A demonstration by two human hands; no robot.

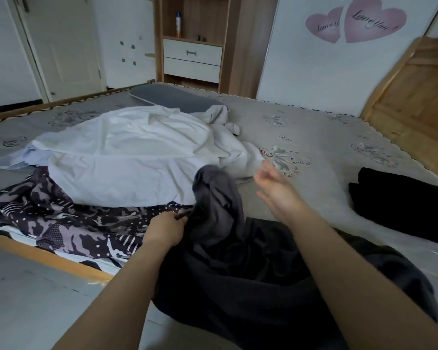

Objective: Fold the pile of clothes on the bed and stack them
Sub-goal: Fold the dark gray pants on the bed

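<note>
Two hands differ: your left hand (pixel 165 229) pinches the dark garment (pixel 228 248), your right hand (pixel 276 185) hovers spread, so grasp its far edge and pull flat.

Left hand (pixel 166 229) clenched; right hand (pixel 276 188) open, raised.

The single head camera looks forward and down from the bed's (pixel 314 127) near edge, close above both forearms.
</note>
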